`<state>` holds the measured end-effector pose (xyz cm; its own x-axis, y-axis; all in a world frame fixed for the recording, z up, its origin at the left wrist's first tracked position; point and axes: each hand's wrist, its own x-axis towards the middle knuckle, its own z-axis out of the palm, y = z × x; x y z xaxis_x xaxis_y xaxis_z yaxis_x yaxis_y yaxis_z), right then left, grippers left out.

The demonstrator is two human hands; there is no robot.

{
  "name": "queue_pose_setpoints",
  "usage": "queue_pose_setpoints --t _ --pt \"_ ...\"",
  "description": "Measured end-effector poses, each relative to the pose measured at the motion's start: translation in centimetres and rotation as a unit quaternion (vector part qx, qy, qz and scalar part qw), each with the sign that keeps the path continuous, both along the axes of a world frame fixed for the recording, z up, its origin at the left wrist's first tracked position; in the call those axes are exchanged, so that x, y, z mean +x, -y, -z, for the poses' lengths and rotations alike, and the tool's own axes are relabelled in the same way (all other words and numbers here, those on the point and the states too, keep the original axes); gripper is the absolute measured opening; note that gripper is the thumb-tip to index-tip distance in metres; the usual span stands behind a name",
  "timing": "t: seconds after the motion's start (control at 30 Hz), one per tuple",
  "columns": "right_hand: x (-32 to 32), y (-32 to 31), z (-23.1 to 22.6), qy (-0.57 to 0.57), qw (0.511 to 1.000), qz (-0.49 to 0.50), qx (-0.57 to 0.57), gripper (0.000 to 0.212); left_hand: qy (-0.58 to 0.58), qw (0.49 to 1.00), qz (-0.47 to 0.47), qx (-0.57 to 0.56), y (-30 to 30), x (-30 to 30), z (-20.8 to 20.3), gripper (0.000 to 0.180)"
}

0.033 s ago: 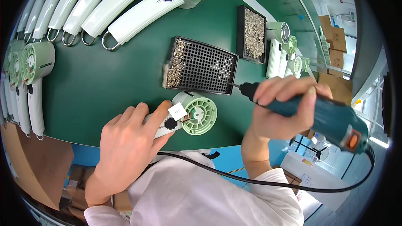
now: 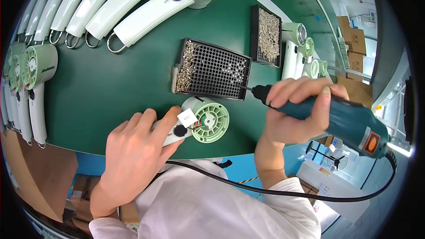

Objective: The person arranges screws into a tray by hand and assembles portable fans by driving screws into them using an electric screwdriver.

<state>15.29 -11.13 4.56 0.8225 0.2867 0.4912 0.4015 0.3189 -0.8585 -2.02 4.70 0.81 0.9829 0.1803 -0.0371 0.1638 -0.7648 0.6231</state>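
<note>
My right hand point(image 2: 305, 110) is wrapped round a teal electric screwdriver point(image 2: 349, 126), held tilted with its thin bit pointing left. The bit's end is at the lower right corner of a black screw tray point(image 2: 208, 73) full of holes; whether it touches a screw is too small to tell. Loose silver screws point(image 2: 185, 73) heap at the tray's left end, and some stand in holes at the right. My left hand point(image 2: 141, 150) grips the white handle of an appliance housing point(image 2: 211, 122), whose round pale-green open head shows wires and a white tag.
White-handled housings point(image 2: 152, 17) with metal loops line the far left, and more point(image 2: 40, 66) stand at the left edge. A second black tray point(image 2: 254, 35) of screws is behind right, beside more green-headed parts point(image 2: 301, 35). The black cord point(image 2: 274, 191) crosses before my body.
My right hand and the screwdriver have shifted very slightly up and to the left. My left hand and the housing look almost unchanged.
</note>
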Motion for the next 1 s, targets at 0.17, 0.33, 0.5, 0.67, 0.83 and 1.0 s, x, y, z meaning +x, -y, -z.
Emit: queue_pose_setpoints --t 0.17,0.33,0.5,0.67,0.83,1.0 --pt "0.6 -0.8 1.0 0.013 1.0 0.007 0.005 0.028 -0.009 1.0 0.0 0.009 -0.1 0.0 -0.1 0.045" --pt "0.7 -1.0 1.4 0.011 1.0 -0.002 -0.001 0.024 -0.007 1.0 0.001 0.006 -0.1 0.1 -0.2 0.046" --pt "0.7 -1.3 1.6 0.038 0.999 -0.012 -0.025 0.023 0.002 1.0 -0.004 -0.002 -0.2 -0.1 0.0 0.045" --pt "0.0 -1.0 0.6 0.043 0.998 -0.015 -0.031 0.019 0.006 1.0 -0.008 -0.003 -0.2 -0.3 0.1 0.045" --pt "-1.9 -0.4 -2.6 0.072 0.994 -0.085 -0.003 0.021 0.013 1.0 -0.004 -0.016 -0.2 -0.1 -0.1 0.045" --pt "-4.0 -1.7 -3.2 0.107 0.981 -0.153 0.045 0.033 0.01 1.0 0.02 -0.011 -0.6 -0.4 0.2 0.051"
